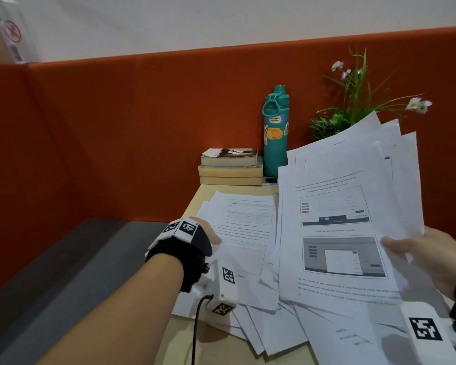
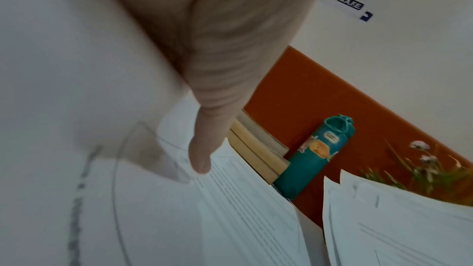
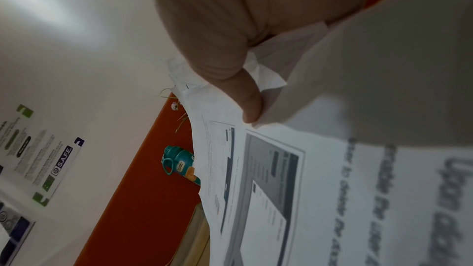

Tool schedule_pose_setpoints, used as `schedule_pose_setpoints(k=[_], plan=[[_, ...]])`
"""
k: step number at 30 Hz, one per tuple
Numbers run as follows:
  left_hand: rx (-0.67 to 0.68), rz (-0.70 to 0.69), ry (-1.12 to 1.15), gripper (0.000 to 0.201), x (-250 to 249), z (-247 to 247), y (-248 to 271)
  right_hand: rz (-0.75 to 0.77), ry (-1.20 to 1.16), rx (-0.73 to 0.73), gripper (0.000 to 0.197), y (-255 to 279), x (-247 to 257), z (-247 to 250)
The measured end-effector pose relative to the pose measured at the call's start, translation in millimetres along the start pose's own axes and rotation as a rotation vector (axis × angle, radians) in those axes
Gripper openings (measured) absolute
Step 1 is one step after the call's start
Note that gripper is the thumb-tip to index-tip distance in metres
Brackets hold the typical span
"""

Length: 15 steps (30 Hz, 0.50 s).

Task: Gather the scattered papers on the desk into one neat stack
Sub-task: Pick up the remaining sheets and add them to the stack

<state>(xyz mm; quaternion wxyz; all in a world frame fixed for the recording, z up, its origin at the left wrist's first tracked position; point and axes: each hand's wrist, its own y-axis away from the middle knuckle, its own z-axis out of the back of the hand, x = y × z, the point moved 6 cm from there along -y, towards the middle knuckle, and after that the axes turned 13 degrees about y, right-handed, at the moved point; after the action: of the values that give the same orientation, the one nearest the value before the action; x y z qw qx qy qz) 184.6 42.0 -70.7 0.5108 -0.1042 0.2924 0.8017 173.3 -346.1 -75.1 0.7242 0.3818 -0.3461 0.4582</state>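
Right hand (image 1: pixel 429 256) grips a fanned sheaf of papers (image 1: pixel 348 206) at its right edge, thumb on the top sheet, fingers hidden behind; the sheaf is lifted and tilted above the surface (image 1: pixel 195 335), its corners splayed unevenly. In the right wrist view my thumb (image 3: pixel 245 96) presses the printed top page, which shows screenshots and lines of text.

Left hand (image 1: pixel 206 233) rests on the loose sheets (image 1: pixel 245 233) lying on the surface, at their left edge. In the left wrist view my thumb (image 2: pixel 204 149) lies straight on a printed sheet; the other fingers sit under a page and I cannot tell whether they pinch it.

More loose sheets spread overlapping beneath the lifted sheaf, several skewed toward the near edge of the surface.

At the back of the surface: a stack of books (image 1: pixel 231 167), a teal bottle (image 1: pixel 275 133) upright just right of the books, and a flowering plant (image 1: pixel 353 101) farther right, partly behind the lifted sheaf. An orange partition (image 1: pixel 116 127) stands behind them.
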Motion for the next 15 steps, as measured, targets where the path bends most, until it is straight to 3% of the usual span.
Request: schedule_pose_setpoints(k=[4,6,9,11,15], plan=[[0.051,-0.025,-0.007,0.046,-7,-2,-8,0.017,-0.002,-0.007,0.026,1,1,1],[0.063,-0.058,-0.085,0.038,-6,-7,-14,0.014,-0.007,-0.010,0.029,1,1,1],[-0.001,0.025,0.017,0.018,-3,-6,-22,0.003,-0.003,-0.012,0.031,2,0,2],[0.005,0.025,0.089,0.037,-2,-5,-26,0.011,0.000,-0.014,0.029,3,1,1],[0.014,-0.043,0.229,0.039,-14,3,-13,0.032,0.012,-0.037,0.029,5,6,-2]])
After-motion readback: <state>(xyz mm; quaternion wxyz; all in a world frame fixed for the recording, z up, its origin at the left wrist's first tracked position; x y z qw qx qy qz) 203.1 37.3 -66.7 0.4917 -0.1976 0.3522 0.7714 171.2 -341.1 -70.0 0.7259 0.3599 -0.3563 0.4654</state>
